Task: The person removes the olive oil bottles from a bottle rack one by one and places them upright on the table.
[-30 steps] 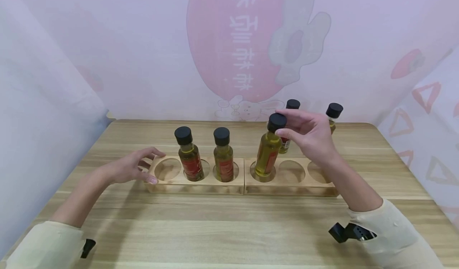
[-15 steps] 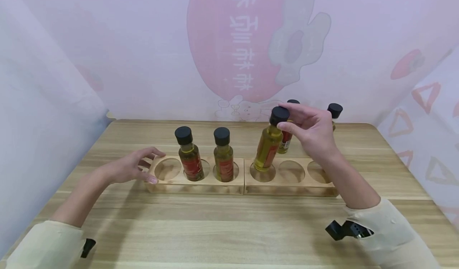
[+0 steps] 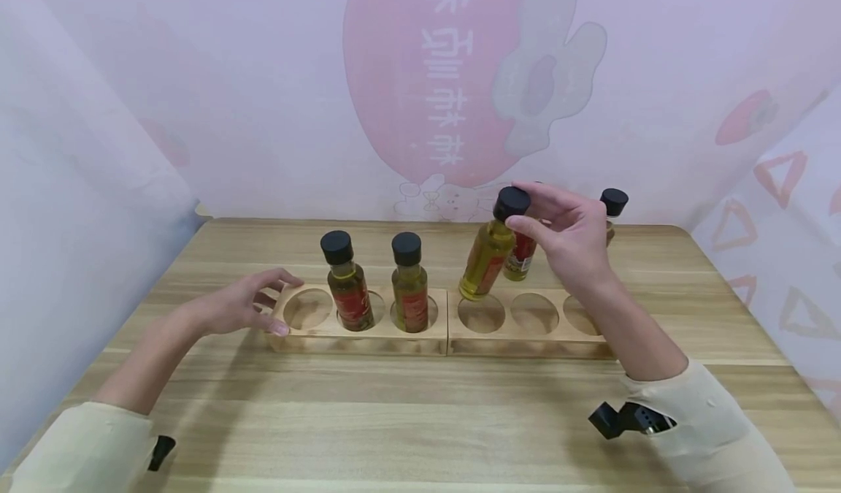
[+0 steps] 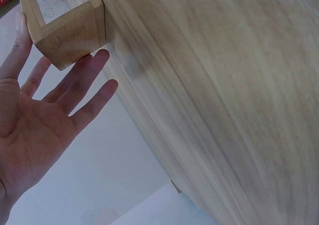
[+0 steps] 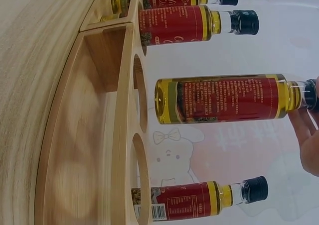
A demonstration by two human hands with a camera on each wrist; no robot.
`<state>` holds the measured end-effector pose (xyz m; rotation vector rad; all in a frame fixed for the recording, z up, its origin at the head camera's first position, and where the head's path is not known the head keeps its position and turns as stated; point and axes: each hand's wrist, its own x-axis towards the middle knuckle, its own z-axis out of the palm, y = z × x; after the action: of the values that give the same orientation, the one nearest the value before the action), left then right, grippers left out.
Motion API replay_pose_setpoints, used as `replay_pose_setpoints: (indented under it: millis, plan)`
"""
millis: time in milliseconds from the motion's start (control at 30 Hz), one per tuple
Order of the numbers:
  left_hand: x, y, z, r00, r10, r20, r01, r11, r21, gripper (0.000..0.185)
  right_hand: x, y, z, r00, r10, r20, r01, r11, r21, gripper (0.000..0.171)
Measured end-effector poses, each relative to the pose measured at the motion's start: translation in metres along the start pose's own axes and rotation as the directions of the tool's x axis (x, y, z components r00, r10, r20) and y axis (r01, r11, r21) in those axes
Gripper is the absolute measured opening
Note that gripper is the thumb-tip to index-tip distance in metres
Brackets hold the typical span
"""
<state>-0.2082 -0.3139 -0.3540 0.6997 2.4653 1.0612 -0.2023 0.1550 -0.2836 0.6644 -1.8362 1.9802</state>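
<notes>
**Q:** What occupies the left of the figure?

**A:** The left hand (image 3: 239, 304) rests with fingers (image 4: 88, 73) straight and relaxed against the end of the left pale bamboo three-hole rack (image 3: 309, 341), gripping nothing. Its leftmost hole is vacant; two small glass oil bottles with black caps and red labels (image 3: 347, 283) stand in the other two.

**Q:** And further right?

**A:** The right pale bamboo three-hole rack (image 3: 525, 343) abuts the first on the light wooden worktop (image 3: 407, 420), all three holes vacant. The right hand (image 3: 570, 236) pinches the black cap of a yellow-oil glass bottle (image 3: 488, 253), which hangs tilted, its base just above the rack's leftmost hole.

**Q:** What has changed?

**A:** A second ago this bottle sat in that hole; half a second ago it was partly raised; now it is clear of the rim. The lift-out appears complete, judged from the gap. Two further capped bottles (image 3: 612, 208) stand behind the hand.
</notes>
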Motion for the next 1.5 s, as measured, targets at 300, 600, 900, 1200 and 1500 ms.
replay_pose_setpoints:
  millis: [300,600,900,1200,1500]
  plan:
    - [-0.001,-0.002,0.000,1.000,0.004,0.002,-0.004,1.000,-0.012,0.068,0.002,0.003,0.005,1.000,0.003,-0.030,-0.003,1.000,-0.003,0.043]
    - [-0.002,-0.003,0.000,1.000,-0.008,0.001,0.008,1.000,-0.008,0.070,0.003,0.007,0.005,0.999,-0.006,-0.041,0.005,1.000,-0.024,0.043]
    - [-0.002,-0.003,0.001,1.000,-0.004,0.001,0.004,1.000,-0.011,0.069,0.005,0.016,0.007,0.997,-0.010,-0.070,0.010,1.000,0.002,0.043]
    - [-0.002,-0.002,0.001,1.000,0.016,0.001,-0.016,1.000,-0.012,0.067,0.005,0.026,0.010,0.998,0.002,-0.059,-0.001,1.000,0.015,0.045]
    - [-0.002,-0.001,0.001,1.000,0.012,0.003,-0.012,1.000,-0.010,0.067,0.007,0.037,0.011,0.998,0.003,-0.062,-0.003,1.000,-0.004,0.043]
